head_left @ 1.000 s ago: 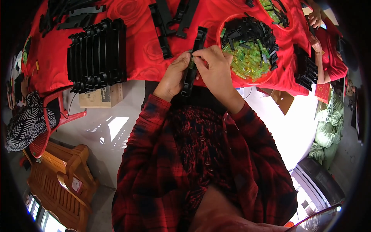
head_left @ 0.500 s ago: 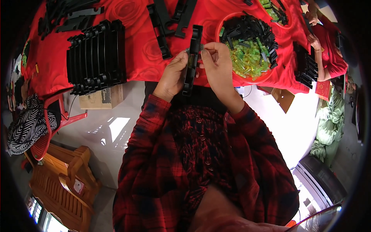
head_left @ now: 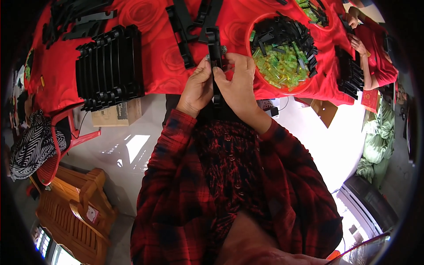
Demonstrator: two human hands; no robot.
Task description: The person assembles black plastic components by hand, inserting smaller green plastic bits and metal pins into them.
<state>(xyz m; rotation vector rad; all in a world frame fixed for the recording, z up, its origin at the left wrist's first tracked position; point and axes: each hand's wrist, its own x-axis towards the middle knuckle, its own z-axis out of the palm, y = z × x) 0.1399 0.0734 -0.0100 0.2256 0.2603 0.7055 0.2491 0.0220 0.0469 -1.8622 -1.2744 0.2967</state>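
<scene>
A long black plastic holder (head_left: 213, 42) with notched ends stands lengthwise between my hands, at the table's near edge. My left hand (head_left: 198, 85) grips it from the left, thumb and fingers closed against its side. Across its face lies the thumb of my right hand (head_left: 237, 81), whose fingers curl behind the right side. Small greyish bits show at the fingertips on both sides, too small to name. Right of my hands is a red basin (head_left: 250, 35) filled with green-yellow translucent pieces (head_left: 282, 68) and small black strips (head_left: 282, 33).
Stacked black holders (head_left: 108, 66) stand at the left on a red rose-patterned cloth (head_left: 163, 35); loose ones (head_left: 179, 33) lie ahead. Another basin (head_left: 313, 11) is at the far right, near a co-worker's hands (head_left: 358, 44). Below are a red chair (head_left: 55, 154) and a cardboard box (head_left: 117, 114).
My right hand has moved left, and its thumb now presses over the black holder. The holder has shifted slightly left and stands straighter.
</scene>
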